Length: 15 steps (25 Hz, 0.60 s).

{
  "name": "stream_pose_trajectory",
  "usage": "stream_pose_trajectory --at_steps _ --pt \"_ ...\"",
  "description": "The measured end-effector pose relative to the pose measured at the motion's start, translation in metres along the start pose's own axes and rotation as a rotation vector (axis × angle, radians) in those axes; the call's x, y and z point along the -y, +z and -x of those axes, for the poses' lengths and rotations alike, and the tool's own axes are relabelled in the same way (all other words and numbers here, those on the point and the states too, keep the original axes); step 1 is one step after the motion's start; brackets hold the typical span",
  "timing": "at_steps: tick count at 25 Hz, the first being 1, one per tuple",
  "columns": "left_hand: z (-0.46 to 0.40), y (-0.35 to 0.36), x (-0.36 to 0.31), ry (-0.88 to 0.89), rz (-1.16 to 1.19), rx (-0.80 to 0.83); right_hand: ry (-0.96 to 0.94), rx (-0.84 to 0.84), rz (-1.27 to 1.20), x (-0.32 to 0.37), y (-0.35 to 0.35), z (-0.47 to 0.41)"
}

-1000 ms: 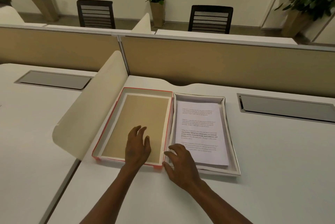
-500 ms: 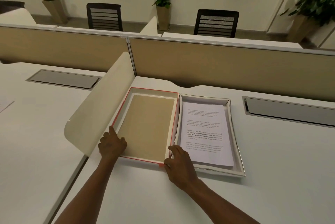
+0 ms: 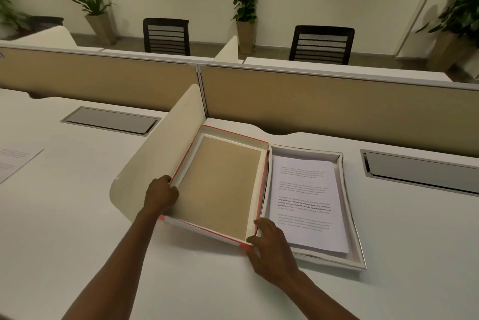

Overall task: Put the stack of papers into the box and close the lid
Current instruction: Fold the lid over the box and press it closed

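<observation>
The lid (image 3: 220,184), red-edged with a brown inside, lies upside down on the white desk, its near edge lifted slightly. My left hand (image 3: 160,195) grips the lid's left wall, thumb over the rim. At the lid's near right corner, my right hand (image 3: 272,244) holds it with fingers curled on the edge. Touching the lid on its right is the white box (image 3: 348,216), open. The stack of printed papers (image 3: 305,200) lies flat inside the box.
A curved cream divider (image 3: 160,153) rises just left of the lid. A beige partition (image 3: 337,112) runs behind the box. A metal cable hatch (image 3: 420,172) is set into the desk at right. A loose sheet (image 3: 15,161) lies on the left desk.
My left hand moved from the lid's brown inside to its left wall and took hold. The lid's near edge has come up a little. My right hand stays at the corner.
</observation>
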<state>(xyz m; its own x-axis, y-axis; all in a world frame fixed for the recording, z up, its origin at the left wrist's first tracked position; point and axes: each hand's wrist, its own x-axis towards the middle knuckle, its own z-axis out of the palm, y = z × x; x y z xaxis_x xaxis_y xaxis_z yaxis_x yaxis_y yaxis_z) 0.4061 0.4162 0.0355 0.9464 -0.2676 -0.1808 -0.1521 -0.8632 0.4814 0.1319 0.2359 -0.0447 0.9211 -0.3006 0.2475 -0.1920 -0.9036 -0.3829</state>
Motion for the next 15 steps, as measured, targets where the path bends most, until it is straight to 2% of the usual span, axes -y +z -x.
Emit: stream_pose_trajectory --at_steps 2,6,8,13,15 --pt "0.009 -0.019 -0.002 0.058 0.045 0.036 0.060 -0.027 -0.131 0.005 -0.008 -0.006" --pt "0.041 -0.054 -0.022 0.090 0.420 0.066 0.235 -0.138 -0.431 0.020 -0.051 -0.052" --pt "0.061 -0.060 -0.040 0.136 0.513 0.079 0.328 -0.178 -0.596 0.032 -0.080 -0.088" --pt "0.105 -0.052 -0.094 0.237 0.513 -0.021 0.605 -0.029 -1.089 0.056 -0.143 -0.175" --pt "0.122 -0.044 -0.116 0.299 0.515 -0.065 0.693 0.026 -1.192 0.058 -0.155 -0.192"
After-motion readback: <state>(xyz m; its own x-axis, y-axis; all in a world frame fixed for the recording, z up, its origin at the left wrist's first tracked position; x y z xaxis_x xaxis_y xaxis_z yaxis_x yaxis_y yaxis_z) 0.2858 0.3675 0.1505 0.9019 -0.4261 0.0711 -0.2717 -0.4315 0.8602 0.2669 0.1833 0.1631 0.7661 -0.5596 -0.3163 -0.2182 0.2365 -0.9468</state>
